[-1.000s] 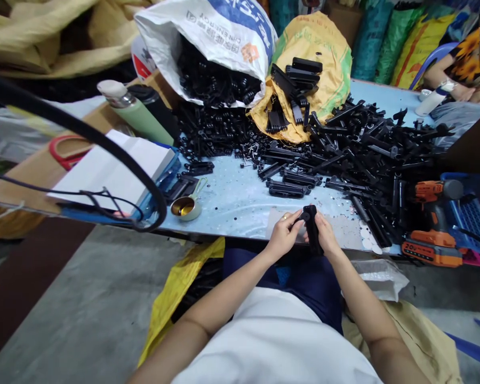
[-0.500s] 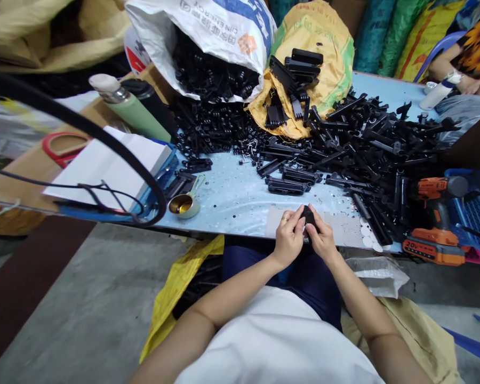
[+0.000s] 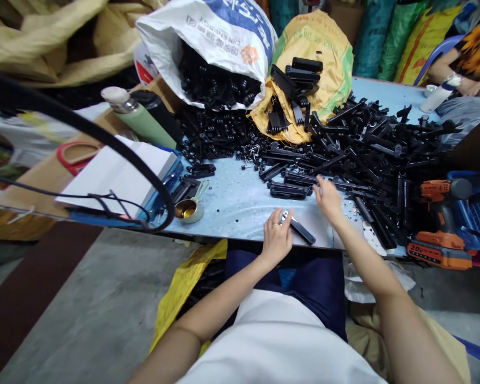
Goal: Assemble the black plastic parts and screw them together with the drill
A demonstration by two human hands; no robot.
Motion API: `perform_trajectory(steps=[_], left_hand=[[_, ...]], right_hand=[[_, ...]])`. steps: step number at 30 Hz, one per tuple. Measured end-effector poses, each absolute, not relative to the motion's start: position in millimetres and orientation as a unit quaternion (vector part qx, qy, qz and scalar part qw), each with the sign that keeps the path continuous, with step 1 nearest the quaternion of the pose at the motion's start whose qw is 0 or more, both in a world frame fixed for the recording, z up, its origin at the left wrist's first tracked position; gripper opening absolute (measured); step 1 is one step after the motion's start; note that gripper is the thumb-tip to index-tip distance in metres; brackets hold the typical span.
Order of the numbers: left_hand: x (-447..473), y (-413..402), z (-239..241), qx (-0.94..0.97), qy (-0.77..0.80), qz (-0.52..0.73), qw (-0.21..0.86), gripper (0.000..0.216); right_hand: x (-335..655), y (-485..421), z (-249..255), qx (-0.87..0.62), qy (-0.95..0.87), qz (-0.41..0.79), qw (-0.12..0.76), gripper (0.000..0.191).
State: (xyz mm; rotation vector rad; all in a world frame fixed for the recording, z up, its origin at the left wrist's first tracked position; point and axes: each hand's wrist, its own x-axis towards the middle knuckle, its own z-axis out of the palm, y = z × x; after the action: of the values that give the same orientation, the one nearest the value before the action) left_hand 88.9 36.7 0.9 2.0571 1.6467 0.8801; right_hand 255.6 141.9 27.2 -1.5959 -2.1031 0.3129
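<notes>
My left hand [image 3: 277, 237], a ring on one finger, is closed at the end of a long black plastic part [image 3: 302, 230]. This part lies slanted at the table's front edge, with a small silvery piece at the end by my fingers. To the right, my right hand [image 3: 328, 200] is stretched forward with thumb and fingers apart. Its fingertips are beside a short row of black plastic parts [image 3: 290, 190]; I see nothing held in it. Behind it spreads a large heap of similar black parts [image 3: 368, 138].
A white sack [image 3: 232, 32] and a yellow sack [image 3: 332, 48] spill black pieces at the back. An orange cordless drill [image 3: 440, 229] stands right. On the left are a metal cup [image 3: 190, 210], a green bottle [image 3: 148, 125] and a black cable [image 3: 116, 144]. Another person's arm [image 3: 448, 64] shows far right.
My hands, formerly together around a small black object, have moved apart. My right hand has gone forward toward the row of parts. The long black part now shows by my left hand.
</notes>
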Motion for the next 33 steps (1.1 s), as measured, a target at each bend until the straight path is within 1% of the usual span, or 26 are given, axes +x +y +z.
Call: perform_trajectory(steps=[2,4,6,10,13,15,16,18,20,21,24,26,29,30,33], left_hand=[[87.2,42.2,6.1,0.828,0.496,0.218,0.146,0.046],[87.4,52.0,11.9,0.889,0.416,0.134,0.135,0.041],[88.4,61.0,15.4,0.906,0.399,0.083,0.119,0.037],[86.9,65.7,13.1,0.873,0.476,0.062,0.087,0.032],[83.3,62.9,8.1,0.857,0.501,0.077,0.096,0.030],[81.5,62.2,5.3,0.860,0.489,0.092,0.111,0.033],[80.9,62.4,4.2,0.864,0.480,0.097,0.118,0.034],[80.6,63.8,2.8,0.870,0.466,0.099,0.126,0.032],[81.4,65.5,2.5,0.875,0.457,0.094,0.128,0.029],[82.2,66.3,2.6,0.878,0.453,0.091,0.128,0.029],[86.2,67.9,3.2,0.882,0.445,0.087,0.127,0.029],[88.8,68.6,3.3,0.882,0.445,0.087,0.126,0.028],[90.1,70.1,4.1,0.881,0.445,0.087,0.135,0.026],[89.8,71.0,4.8,0.881,0.442,0.087,0.141,0.026],[88.1,74.3,8.3,0.886,0.427,0.079,0.163,0.027]], right_hand=[[264.5,181.9,43.8,-0.571,-0.797,0.030,0.193,0.038],[270.3,211.9,61.2,-0.554,-0.816,0.010,0.166,0.033],[272.7,225.7,76.6,-0.545,-0.822,0.008,0.163,0.026],[276.5,201.5,89.9,-0.538,-0.821,-0.008,0.188,0.015],[288.8,153.7,79.0,-0.524,-0.819,0.025,0.234,0.024],[302.7,119.6,64.4,-0.478,-0.844,0.062,0.235,0.025],[310.5,104.2,56.5,-0.444,-0.868,0.077,0.208,0.024],[324.8,79.7,42.0,-0.377,-0.914,0.090,0.121,0.029],[332.6,64.4,32.0,-0.362,-0.927,0.080,0.055,0.036],[332.6,59.9,29.2,-0.391,-0.917,0.064,0.043,0.037],[317.0,55.1,28.6,-0.563,-0.826,0.005,0.026,0.032],[300.4,55.7,33.6,-0.636,-0.771,-0.001,-0.021,0.031],[285.4,57.6,45.9,-0.659,-0.746,0.023,-0.091,0.020],[285.0,57.7,50.3,-0.662,-0.741,0.033,-0.106,0.019],[292.8,54.9,60.1,-0.623,-0.763,0.077,-0.157,0.024]])
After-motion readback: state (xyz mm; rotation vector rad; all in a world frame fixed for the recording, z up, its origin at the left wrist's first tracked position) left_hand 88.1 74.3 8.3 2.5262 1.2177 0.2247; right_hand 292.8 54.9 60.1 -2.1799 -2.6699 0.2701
